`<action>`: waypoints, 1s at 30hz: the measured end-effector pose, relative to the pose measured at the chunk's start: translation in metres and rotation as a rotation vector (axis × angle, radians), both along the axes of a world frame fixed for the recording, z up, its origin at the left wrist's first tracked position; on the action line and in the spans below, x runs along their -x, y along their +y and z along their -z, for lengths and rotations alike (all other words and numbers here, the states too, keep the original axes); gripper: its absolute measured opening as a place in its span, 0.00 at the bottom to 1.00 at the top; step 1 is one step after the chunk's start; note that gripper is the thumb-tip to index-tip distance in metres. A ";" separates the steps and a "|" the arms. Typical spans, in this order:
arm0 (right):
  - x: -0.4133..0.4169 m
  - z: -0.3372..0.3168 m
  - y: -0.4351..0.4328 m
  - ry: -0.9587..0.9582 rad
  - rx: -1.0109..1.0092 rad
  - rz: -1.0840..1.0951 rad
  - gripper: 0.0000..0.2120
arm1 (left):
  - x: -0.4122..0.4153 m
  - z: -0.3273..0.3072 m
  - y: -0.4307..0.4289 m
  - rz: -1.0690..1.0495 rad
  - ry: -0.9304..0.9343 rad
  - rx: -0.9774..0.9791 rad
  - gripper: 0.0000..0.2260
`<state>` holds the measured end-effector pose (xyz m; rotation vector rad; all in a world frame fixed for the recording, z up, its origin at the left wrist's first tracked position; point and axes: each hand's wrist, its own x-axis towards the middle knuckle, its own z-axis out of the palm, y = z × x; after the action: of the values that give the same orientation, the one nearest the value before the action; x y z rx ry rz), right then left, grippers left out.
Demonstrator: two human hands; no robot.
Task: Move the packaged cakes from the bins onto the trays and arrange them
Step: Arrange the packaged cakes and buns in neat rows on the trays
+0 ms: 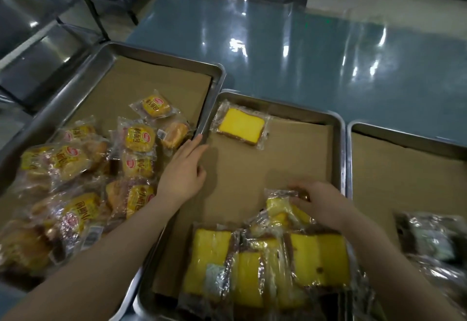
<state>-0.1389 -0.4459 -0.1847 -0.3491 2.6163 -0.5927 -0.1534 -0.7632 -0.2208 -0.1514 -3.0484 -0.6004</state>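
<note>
Three steel trays lined with brown paper lie side by side. The middle tray [338,143] holds one wrapped yellow cake slice [240,126] flat in its far left corner and a loose pile of yellow cake slices [267,265] at its near end. My right hand [321,202] grips the top packaged slice [280,207] of that pile. My left hand [185,171] hovers flat over the middle tray's left edge, fingers apart, holding nothing. The left tray [83,85] carries several round packaged cakes [75,169] in yellow-labelled wrappers.
The right tray [404,131] has dark wrapped packages [434,242] at its near side. The trays sit on a glossy blue table [303,55]. Metal shelving [38,42] stands to the far left.
</note>
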 end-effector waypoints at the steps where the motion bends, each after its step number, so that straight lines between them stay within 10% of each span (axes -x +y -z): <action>1: -0.001 -0.001 0.000 -0.017 0.016 0.040 0.15 | 0.000 -0.001 0.001 0.001 -0.002 0.001 0.25; 15: 0.032 -0.007 -0.018 0.475 0.275 0.359 0.08 | -0.002 -0.006 0.004 0.004 -0.032 -0.010 0.25; 21: 0.051 0.009 -0.048 0.386 -0.142 0.313 0.13 | -0.003 -0.009 0.005 0.008 -0.033 -0.012 0.24; 30: 0.013 0.040 -0.050 0.141 -0.250 0.286 0.48 | -0.002 -0.010 0.015 0.136 0.032 0.264 0.26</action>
<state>-0.1521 -0.4962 -0.2252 0.0664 2.8587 -0.3311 -0.1511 -0.7481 -0.2110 -0.3736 -3.0905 -0.1941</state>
